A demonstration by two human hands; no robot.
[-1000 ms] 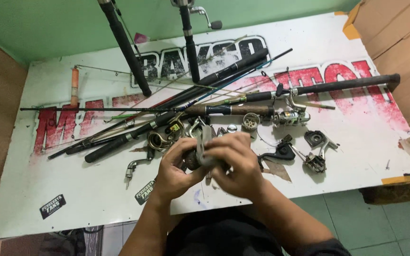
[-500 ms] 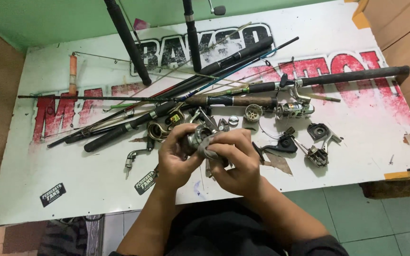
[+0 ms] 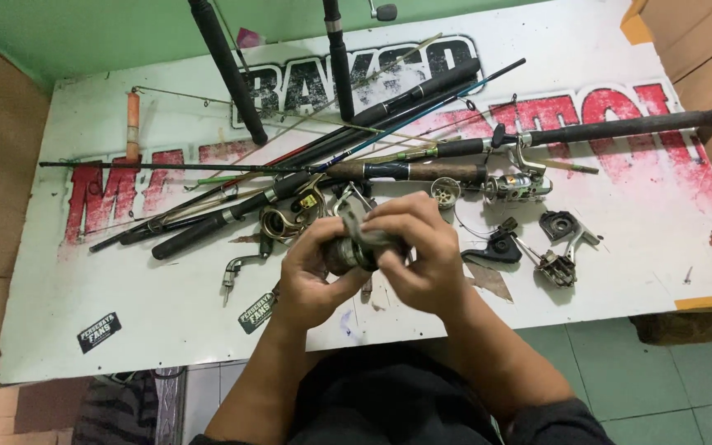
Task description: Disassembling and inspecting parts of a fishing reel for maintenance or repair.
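Hands (image 3: 372,264) slightly lower now; reel body (image 3: 349,247) between them

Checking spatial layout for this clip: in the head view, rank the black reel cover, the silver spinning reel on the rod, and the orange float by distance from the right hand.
From the right hand:
1. Black reel cover, just to its right.
2. Silver spinning reel, up and right, on the rod.
3. Orange float, far across at the board's upper left.

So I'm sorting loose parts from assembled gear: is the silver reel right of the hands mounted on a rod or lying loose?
Mounted, it seems: the silver reel sits directly against the cork-handled rod, its foot at the handle.
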